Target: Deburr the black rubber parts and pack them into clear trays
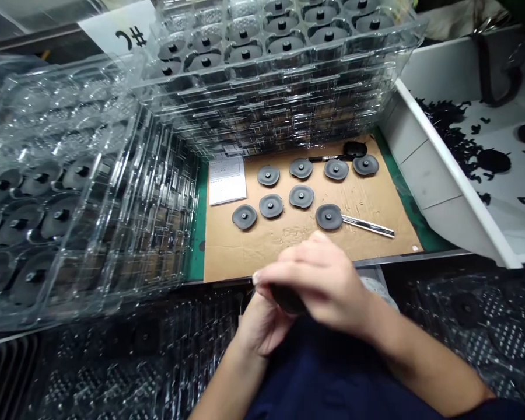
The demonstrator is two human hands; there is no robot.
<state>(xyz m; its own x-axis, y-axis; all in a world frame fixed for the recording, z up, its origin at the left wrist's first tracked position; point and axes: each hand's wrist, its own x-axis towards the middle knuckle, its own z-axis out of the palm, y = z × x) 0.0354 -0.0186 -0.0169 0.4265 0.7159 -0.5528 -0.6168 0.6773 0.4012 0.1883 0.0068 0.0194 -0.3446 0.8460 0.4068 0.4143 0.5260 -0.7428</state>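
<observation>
Just in front of the bench edge, my left hand point(260, 326) and my right hand point(326, 280) meet around a dark, rounded part point(289, 298). Both hands are closed on it, and fingers cover much of its outline. Beyond them, several grey discs with a small centre stud lie on a brown cardboard sheet point(231, 256). The closest is a grey disc point(329, 216), which touches or overlaps one end of a slim metal tool point(370, 226). A black-handled tool point(328, 158) lies behind the far row, beside a black round piece point(355, 149).
Stacked clear trays point(262, 93) holding discs rise at the back, with another tray stack point(126, 233) on the left. At right stands a white bin point(459, 175) containing small black parts point(446, 128). A paper pad point(227, 182) rests on the cardboard's left side.
</observation>
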